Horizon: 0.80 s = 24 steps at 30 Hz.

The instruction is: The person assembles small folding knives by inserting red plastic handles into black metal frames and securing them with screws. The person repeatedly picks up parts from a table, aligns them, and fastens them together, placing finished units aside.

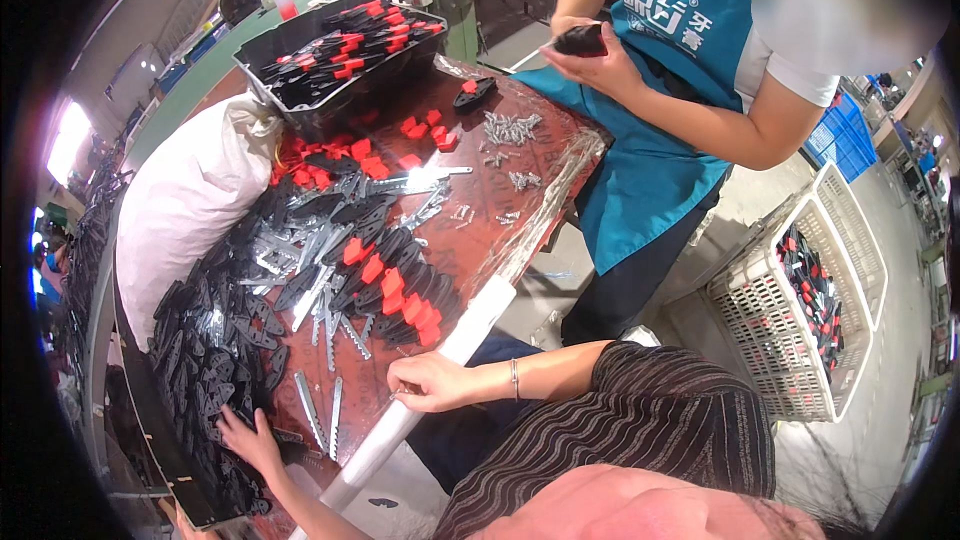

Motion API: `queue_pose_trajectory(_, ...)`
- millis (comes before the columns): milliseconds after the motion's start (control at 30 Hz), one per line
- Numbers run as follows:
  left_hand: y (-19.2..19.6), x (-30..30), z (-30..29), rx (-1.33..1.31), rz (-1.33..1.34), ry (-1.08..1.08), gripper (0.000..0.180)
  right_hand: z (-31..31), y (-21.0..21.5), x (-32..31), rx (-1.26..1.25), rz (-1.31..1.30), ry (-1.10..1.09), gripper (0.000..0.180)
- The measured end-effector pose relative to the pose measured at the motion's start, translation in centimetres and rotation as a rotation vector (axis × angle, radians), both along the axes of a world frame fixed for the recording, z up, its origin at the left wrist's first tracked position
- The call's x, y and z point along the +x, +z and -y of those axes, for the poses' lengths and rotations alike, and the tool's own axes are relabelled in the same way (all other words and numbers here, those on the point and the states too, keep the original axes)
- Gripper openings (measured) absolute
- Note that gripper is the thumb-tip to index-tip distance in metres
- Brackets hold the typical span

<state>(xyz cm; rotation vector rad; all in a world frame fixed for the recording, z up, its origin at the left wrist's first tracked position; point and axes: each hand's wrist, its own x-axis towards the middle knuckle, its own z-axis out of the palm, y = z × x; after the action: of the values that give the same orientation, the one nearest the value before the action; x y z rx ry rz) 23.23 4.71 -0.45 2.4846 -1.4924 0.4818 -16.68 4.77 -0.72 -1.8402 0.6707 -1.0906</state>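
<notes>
Workshop floor, brown table [480, 210] wrapped in plastic. Behind it, black tray [300, 105] holds red-black handles; beside it, white basket [770, 340] too. Left hand [248, 440] flat on black parts [210, 350], right hand [430, 382] pinching something small.

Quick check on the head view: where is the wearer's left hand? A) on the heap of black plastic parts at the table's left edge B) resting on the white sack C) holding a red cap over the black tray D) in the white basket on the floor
A: the left hand lies spread on the heap of black plastic parts at the table's near left edge, while the right hand rests by the table edge, apart from it.
</notes>
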Motion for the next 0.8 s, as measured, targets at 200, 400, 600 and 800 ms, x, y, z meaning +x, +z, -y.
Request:
queue_pose_trajectory(200,0.5,-3.5,0.6,-0.103,-0.120,-0.336,0.055,-0.5,-0.5,0.3,-0.044,0.021,-0.041,0.013)
queue_pose_trajectory(400,2.4,-8.5,1.4,0.038,-0.084,-0.152,0.032,-0.5,0.0,-0.1,-0.051,0.008,-0.042,0.012)
queue_pose_trajectory(600,4.4,-10.3,1.2,-0.406,-0.139,-0.381,0.027,-0.3,0.1,-0.2,-0.035,0.009,-0.048,0.011)
queue_pose_trajectory(800,3.4,-17.1,-0.3,-0.557,-1.609,-0.736,0.027,0.2,-1.4,0.9,-0.023,0.039,-0.069,0.008)
